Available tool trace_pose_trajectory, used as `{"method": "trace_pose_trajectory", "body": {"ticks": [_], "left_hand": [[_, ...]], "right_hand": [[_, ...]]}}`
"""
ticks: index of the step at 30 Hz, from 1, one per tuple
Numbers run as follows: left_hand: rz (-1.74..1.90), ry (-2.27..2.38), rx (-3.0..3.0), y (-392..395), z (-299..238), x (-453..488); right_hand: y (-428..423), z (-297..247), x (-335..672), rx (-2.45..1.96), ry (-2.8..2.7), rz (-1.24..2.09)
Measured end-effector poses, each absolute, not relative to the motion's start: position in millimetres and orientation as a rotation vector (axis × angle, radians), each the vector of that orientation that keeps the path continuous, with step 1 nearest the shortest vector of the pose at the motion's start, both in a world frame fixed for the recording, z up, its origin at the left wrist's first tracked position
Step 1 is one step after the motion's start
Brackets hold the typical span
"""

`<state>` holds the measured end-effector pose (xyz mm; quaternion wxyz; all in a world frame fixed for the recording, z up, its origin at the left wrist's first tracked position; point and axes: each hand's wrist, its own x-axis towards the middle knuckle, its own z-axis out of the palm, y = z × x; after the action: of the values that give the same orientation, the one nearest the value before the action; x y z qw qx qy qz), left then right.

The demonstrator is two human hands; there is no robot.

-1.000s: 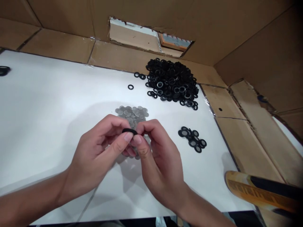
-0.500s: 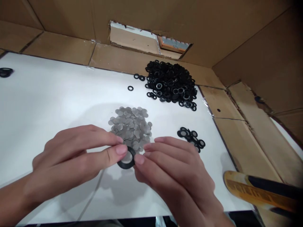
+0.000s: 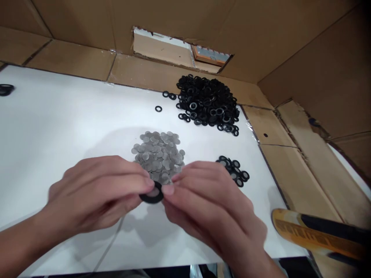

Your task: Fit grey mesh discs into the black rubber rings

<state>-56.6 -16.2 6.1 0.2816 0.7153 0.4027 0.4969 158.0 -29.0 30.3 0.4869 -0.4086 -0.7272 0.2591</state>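
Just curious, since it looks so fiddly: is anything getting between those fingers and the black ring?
Nothing visible does: the left hand and right hand touch the black rubber ring directly at its edge.

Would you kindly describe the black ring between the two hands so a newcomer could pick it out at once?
On the white work surface, at the near edge of the pile of grey discs, the left hand and right hand pinch one black ring, its centre showing grey. Unlike the loose black washers nearby, it alone is held.

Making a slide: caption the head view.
Left hand and right hand hold a black washer near grey mesh discs.
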Motion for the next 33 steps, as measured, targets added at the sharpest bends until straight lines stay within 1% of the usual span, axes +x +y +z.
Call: {"method": "trace_pose_trajectory", "body": {"ticks": [2, 3, 6, 8, 10, 12, 17, 33], "left_hand": [[1.364, 0.854, 1.864, -6, 4, -48], [1.316, 0.882, 1.781, -3, 3, -44], [1.120, 0.985, 1.549, 2, 0, -39], [1.060, 1.024, 1.450, 2, 0, -39], [1.031, 1.047, 1.398, 1, 1, -40], [0.993, 1.057, 1.354, 2, 3, -40], [0.955, 1.007, 1.221, 3, 7, -36], [1.097, 1.020, 1.087, -8, 4, -30]], "right_hand": [[-19, 21, 155, -0.829, -1.826, 0.522], [-15, 17, 153, -0.832, -1.779, 0.573], [-10, 12, 147, -1.013, -1.553, 0.959], [-10, 14, 145, -1.082, -1.406, 1.208], [-11, 16, 144, -1.091, -1.300, 1.377], [-11, 16, 145, -1.090, -1.250, 1.471], [-12, 12, 144, -1.037, -1.250, 1.555], [-16, 12, 137, -0.994, -1.139, 1.596]]}}
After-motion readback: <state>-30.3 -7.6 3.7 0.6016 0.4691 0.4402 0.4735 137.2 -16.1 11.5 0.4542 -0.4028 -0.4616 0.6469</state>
